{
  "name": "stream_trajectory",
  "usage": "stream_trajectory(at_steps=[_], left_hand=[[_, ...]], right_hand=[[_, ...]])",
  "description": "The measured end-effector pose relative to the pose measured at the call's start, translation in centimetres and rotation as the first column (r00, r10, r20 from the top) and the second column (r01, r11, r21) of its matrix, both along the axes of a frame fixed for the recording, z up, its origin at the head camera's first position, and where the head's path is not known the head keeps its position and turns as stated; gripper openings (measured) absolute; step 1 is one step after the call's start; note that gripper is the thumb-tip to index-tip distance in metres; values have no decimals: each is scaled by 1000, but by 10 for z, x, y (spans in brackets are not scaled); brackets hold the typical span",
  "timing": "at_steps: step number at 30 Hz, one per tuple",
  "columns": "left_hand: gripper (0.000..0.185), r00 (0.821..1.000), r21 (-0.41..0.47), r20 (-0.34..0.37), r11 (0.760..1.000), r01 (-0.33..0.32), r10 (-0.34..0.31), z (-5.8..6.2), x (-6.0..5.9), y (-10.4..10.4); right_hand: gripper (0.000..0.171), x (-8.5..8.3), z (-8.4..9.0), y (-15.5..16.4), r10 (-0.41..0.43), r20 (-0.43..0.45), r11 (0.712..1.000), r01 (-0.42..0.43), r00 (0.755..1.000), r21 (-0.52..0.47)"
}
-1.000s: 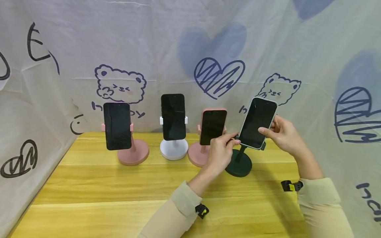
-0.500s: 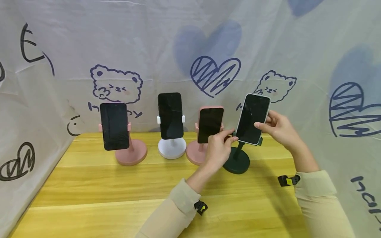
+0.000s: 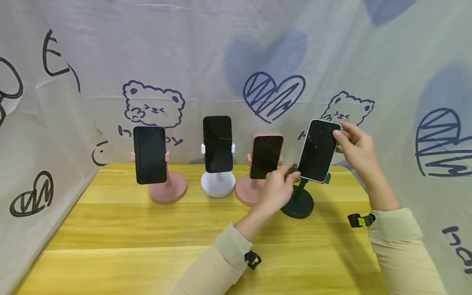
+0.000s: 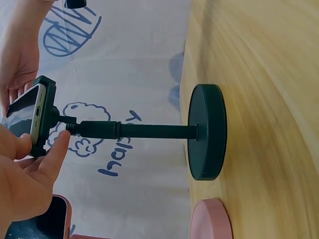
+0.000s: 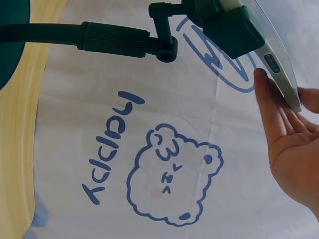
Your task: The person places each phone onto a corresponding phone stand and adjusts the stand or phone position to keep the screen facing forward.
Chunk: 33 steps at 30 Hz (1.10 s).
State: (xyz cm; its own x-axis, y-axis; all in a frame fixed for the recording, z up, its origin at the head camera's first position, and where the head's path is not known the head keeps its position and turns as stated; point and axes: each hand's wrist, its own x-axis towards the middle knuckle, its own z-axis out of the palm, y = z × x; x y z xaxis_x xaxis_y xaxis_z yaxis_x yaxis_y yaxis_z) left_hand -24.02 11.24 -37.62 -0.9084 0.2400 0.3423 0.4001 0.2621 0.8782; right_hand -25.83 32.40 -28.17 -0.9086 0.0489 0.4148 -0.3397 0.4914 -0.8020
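Observation:
A phone in a pale case (image 3: 318,150) sits tilted in the clamp of a dark green stand (image 3: 299,205) at the right of the wooden table (image 3: 147,237). My left hand (image 3: 293,175) pinches the clamp at the phone's lower left corner. In the left wrist view the left hand (image 4: 45,142) has its thumb on the phone (image 4: 22,112) and a finger behind the clamp (image 4: 46,107), above the pole (image 4: 134,130) and round base (image 4: 207,132). My right hand (image 3: 337,133) grips the phone's top right corner; in the right wrist view the right hand (image 5: 284,89) lies along the phone's edge (image 5: 279,67).
Three more stands hold dark-screened phones in a row to the left: a pink stand (image 3: 168,192), a white stand (image 3: 218,184) and a second pink stand (image 3: 246,193) right beside the green one. A printed cloth backdrop (image 3: 236,49) walls in the table's back and both sides.
My right hand has slid up the phone's right edge from the middle to the top corner. The left hand has stayed at the clamp.

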Motion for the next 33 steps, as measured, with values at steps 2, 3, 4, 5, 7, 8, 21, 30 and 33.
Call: stream_trajectory(at_steps=[2, 3, 4, 5, 7, 8, 21, 30, 33], left_hand=[[41, 998, 38, 48, 999, 27, -29, -1, -1, 1], [40, 996, 74, 73, 996, 45, -51, -2, -2, 1], [40, 991, 124, 105, 990, 68, -81, -2, -3, 1], [40, 984, 180, 138, 980, 89, -115, -3, -4, 1], [42, 963, 288, 197, 950, 121, -182, -3, -6, 1], [43, 950, 339, 228, 932, 126, -211, -3, -7, 1], [39, 889, 530, 393, 848, -7, -237, 0, -6, 8], [39, 890, 538, 394, 843, -22, -228, 0, -5, 9], [41, 889, 542, 395, 840, -21, -233, -1, -5, 9]], right_hand=[[49, -1, 0, 0, -25, -14, 999, 25, 1000, 36], [49, -1, 0, -1, -32, -21, 998, 33, 999, 48], [49, -1, -1, 0, -33, -26, 998, 35, 999, 51], [49, -1, -1, 0, -30, -31, 999, 31, 999, 45], [50, -1, -2, 1, -22, -37, 999, 23, 999, 35], [50, -1, -2, 1, -16, -42, 999, 17, 999, 30], [47, -1, -4, 0, 20, -73, 999, -23, 997, -30], [51, 2, -5, 2, 0, -53, 1000, 0, 999, 6], [50, 2, -5, 2, -1, -56, 1000, 2, 998, 4]])
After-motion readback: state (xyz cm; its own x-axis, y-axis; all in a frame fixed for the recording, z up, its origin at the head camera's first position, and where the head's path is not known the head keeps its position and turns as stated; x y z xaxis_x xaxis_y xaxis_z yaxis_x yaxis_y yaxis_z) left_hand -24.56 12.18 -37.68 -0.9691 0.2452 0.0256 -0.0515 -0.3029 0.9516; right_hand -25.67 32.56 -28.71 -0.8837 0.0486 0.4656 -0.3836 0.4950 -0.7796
